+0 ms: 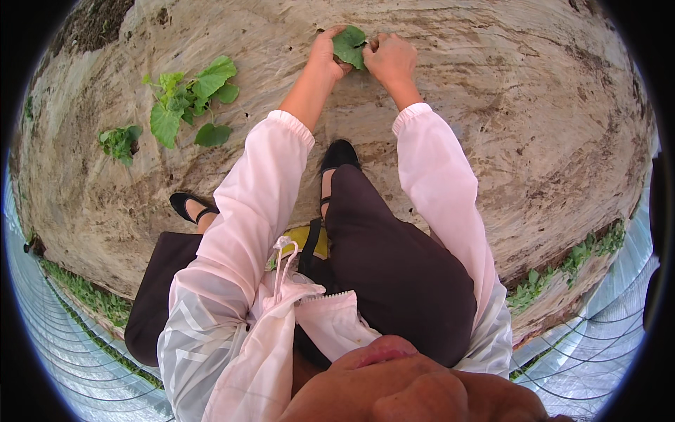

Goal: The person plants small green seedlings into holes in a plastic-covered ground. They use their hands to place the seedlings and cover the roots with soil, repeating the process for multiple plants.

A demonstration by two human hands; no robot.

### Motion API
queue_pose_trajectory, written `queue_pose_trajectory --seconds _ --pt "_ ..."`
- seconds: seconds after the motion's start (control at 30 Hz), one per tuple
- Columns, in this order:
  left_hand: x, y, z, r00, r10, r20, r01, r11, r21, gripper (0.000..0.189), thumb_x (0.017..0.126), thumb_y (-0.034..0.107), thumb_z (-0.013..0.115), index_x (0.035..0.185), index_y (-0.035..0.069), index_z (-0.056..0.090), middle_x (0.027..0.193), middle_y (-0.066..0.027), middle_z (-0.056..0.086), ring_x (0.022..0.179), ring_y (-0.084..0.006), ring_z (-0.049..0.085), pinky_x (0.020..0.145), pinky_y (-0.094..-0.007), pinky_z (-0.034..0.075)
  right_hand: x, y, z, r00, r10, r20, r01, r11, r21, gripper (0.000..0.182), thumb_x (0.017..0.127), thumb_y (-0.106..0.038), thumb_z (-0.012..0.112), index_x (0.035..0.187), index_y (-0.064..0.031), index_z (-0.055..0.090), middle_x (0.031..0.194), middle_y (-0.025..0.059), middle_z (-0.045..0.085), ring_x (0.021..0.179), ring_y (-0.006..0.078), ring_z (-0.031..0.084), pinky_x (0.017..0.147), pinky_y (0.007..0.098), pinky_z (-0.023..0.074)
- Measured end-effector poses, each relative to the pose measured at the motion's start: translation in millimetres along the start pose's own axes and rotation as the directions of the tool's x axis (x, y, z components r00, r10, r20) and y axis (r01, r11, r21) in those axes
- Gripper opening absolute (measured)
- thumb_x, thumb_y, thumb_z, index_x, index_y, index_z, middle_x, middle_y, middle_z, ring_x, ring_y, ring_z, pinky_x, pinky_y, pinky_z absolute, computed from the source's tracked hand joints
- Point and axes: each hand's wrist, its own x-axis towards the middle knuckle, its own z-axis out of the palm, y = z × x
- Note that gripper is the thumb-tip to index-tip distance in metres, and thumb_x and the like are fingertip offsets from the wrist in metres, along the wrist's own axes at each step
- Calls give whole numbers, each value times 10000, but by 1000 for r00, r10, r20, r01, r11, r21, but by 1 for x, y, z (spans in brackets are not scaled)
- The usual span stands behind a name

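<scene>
A broad green leaf (349, 46) lies between my two hands, close above the soil-stained film. My left hand (327, 57) holds it from the left, with the thumb near its upper edge and fingers curled beneath. At the leaf's right edge, by a notch, my right hand (393, 59) has its thumb and forefinger pinched together. The fingertips hide whether they grip the leaf's margin or a stem. To the left of my hands grows a larger leafy plant (184, 100), with a smaller, crinkled plant (120, 142) beyond it.
Dirty plastic mulch film (538, 126) covers the ground. My black shoes (340, 154) rest on it, one well to the left. A yellow object (303, 238) with a black strap shows between my legs. Green weeds (585, 250) line the bed's edge near the translucent tunnel wall (606, 343).
</scene>
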Motion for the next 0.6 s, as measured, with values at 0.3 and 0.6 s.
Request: queue_pose_trajectory --seconds 0.3,0.6 --pt "20 4 -2 994 -106 -35 101 988 -116 257 931 263 617 1085 60 655 1037 -113 713 950 -306 692 894 -486 564 -15 11 3 979 43 -198 -34 998 47 254 831 -315 627 972 -124 717 1008 74 704 1003 291 654 879 476 433" --pt "11 7 -6 999 -36 14 38 987 -159 296 969 323 561 1135 96 654 1129 -107 709 1027 -306 683 950 -504 544 -34 22 -1 976 207 -67 -196 970 142 415 830 -373 638 1076 -47 711 1084 132 698 1077 311 621 910 500 419"
